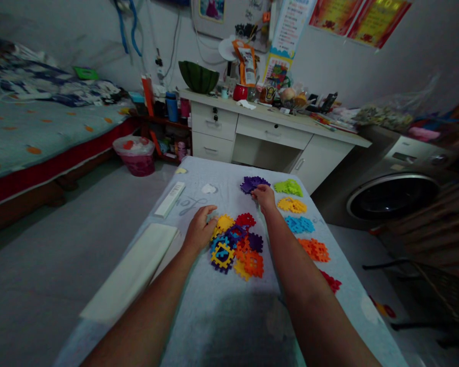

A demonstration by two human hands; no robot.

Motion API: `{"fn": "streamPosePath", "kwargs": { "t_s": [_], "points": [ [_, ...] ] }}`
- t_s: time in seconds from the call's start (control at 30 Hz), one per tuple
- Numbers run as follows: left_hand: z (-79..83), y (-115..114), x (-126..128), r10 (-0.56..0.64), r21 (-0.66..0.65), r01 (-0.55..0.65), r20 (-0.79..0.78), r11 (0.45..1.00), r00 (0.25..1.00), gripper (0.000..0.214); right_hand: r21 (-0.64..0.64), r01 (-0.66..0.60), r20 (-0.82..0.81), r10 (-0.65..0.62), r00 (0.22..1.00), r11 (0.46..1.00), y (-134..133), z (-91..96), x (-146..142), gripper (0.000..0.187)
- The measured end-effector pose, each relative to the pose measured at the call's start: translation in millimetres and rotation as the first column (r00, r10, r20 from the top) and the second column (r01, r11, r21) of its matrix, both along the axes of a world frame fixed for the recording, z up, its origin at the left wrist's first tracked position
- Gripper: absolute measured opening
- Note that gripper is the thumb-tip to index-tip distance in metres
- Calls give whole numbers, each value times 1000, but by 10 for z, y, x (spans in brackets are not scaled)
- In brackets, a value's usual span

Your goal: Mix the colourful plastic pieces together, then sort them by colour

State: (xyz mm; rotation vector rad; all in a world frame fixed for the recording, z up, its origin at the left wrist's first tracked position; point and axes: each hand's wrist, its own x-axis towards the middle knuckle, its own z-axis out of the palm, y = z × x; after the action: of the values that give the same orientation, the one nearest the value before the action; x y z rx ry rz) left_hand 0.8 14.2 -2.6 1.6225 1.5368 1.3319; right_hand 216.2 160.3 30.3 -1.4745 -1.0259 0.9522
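A mixed pile of square, notched plastic building pieces point(244, 248) in yellow, red, blue, purple and orange lies in the middle of the cloth-covered table point(229, 316). My left hand point(202, 228) is at the pile's left edge, fingers apart, holding nothing that I can see. Farther back, my right hand point(263, 196) reaches to a purple pile point(252, 183), its fingertips pinched at the near edge; what they grip is hidden. Down the right side lie single-colour piles: lime green point(288, 187), yellow point(292, 205), blue point(299, 224), orange point(314, 250) and red point(332, 281), the last partly behind my right forearm.
On the table's left lie a long white box point(170, 199) and a larger white flat block point(133, 272). A white desk point(271, 125) stands behind the table. A washing machine point(393, 173) is at the right, a bed point(42, 127) and a pink bin point(135, 158) at the left.
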Motion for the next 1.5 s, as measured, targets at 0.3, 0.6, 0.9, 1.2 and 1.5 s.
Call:
{"fn": "streamPosePath", "kwargs": {
  "t_s": [0.3, 0.6, 0.9, 1.2, 1.5],
  "points": [
    [12, -8, 7, -8, -26, 8, -9, 1000, 1000, 36, -237, -593, 677, 568, 467, 770, -545, 252, 312, 27],
    [26, 2, 5, -17, -31, 15, -53, 999, 998, 39, -375, -587, 773, 591, 229, 718, -738, 257, 269, 27],
    [31, -2, -2, -30, -18, 28, -125, 999, 992, 38, -327, -598, 585, 654, 480, 732, -773, 305, 405, 18],
    [56, -19, 10, -85, -32, 80, -263, 996, 961, 39, -266, -567, 533, 609, 587, 779, -1335, 801, 1204, 11],
    [30, -34, 30, -175, -17, 187, -451, 982, 875, 41, -375, -508, 468, 632, 618, 775, -2163, 699, 1859, 12]
  ]
}}
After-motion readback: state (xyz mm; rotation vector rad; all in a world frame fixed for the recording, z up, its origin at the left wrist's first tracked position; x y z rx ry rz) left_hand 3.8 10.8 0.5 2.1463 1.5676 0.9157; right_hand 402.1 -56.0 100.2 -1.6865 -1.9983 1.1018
